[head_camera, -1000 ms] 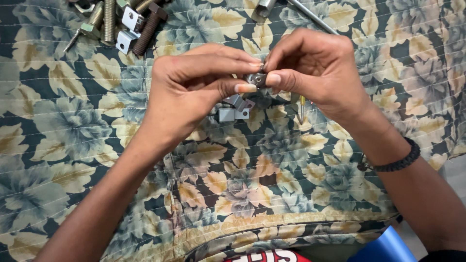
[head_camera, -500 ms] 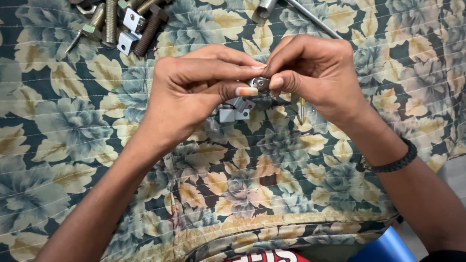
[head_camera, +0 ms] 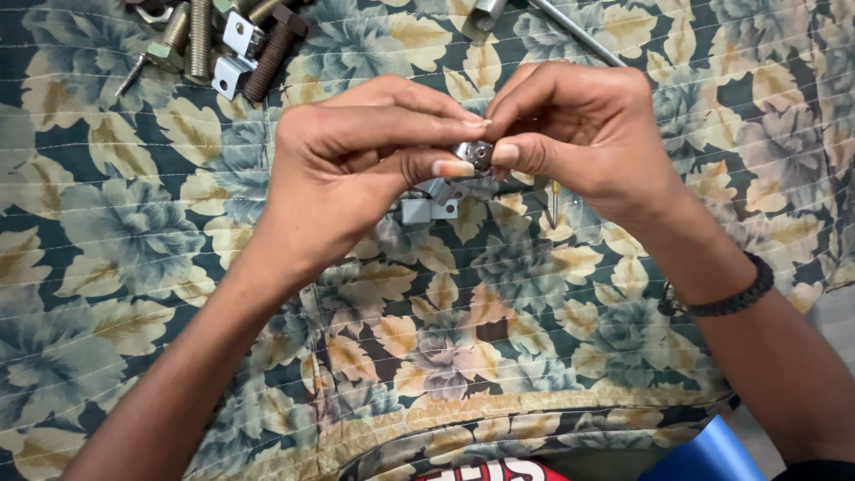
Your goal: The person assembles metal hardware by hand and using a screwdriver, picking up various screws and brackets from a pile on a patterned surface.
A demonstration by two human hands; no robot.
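My left hand and my right hand meet above the middle of a floral quilted cloth. Both pinch one small grey metal nut-like piece between thumbs and fingertips. Most of the piece is hidden by the fingers. Just below the hands, small grey metal brackets lie on the cloth. A thin screwdriver tip with a yellow band pokes out under my right hand.
A heap of large bolts and grey brackets lies at the top left. A metal rod and a socket-like piece lie at the top edge. A blue object sits at the bottom right.
Both hands stay together on the small piece, with only slight shifts of the fingertips and a small drift of the view.
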